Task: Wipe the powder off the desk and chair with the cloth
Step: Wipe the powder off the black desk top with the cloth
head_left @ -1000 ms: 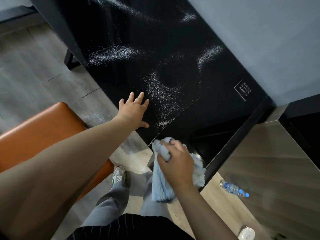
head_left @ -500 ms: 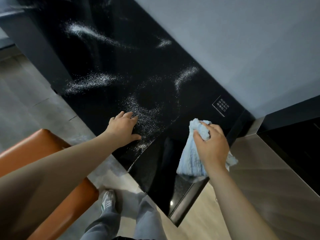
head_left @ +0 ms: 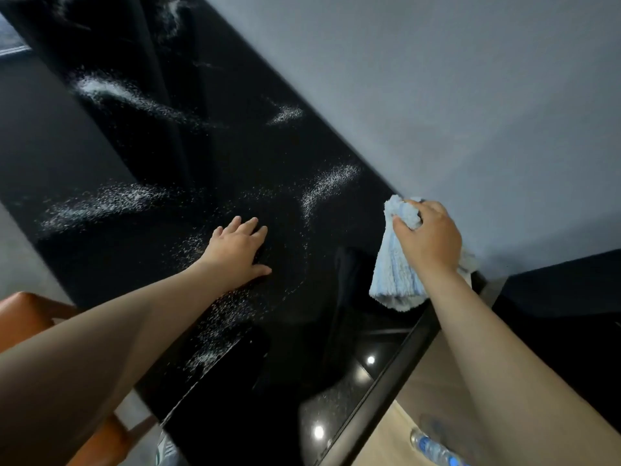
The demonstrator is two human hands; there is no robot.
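A glossy black desk [head_left: 235, 156] runs along a grey wall, with white powder [head_left: 329, 183] scattered over it in several streaks. My left hand [head_left: 238, 253] lies flat on the desk, fingers straight, in a thin patch of powder. My right hand [head_left: 428, 238] grips a bunched light-blue cloth [head_left: 393, 280] near the wall at the desk's right end; the cloth hangs down over the desk top. An orange chair [head_left: 30, 317] shows at the lower left, mostly hidden by my left arm.
The grey wall [head_left: 437, 95] borders the desk's far side. A dark cabinet [head_left: 564, 304] stands right of the desk. A plastic water bottle [head_left: 437, 450] lies on the wooden floor at the lower right. My shoe [head_left: 166, 449] shows under the desk edge.
My right hand has carried the cloth up from below the desk edge to the desk's far right end by the wall. My left hand stays flat on the desk.
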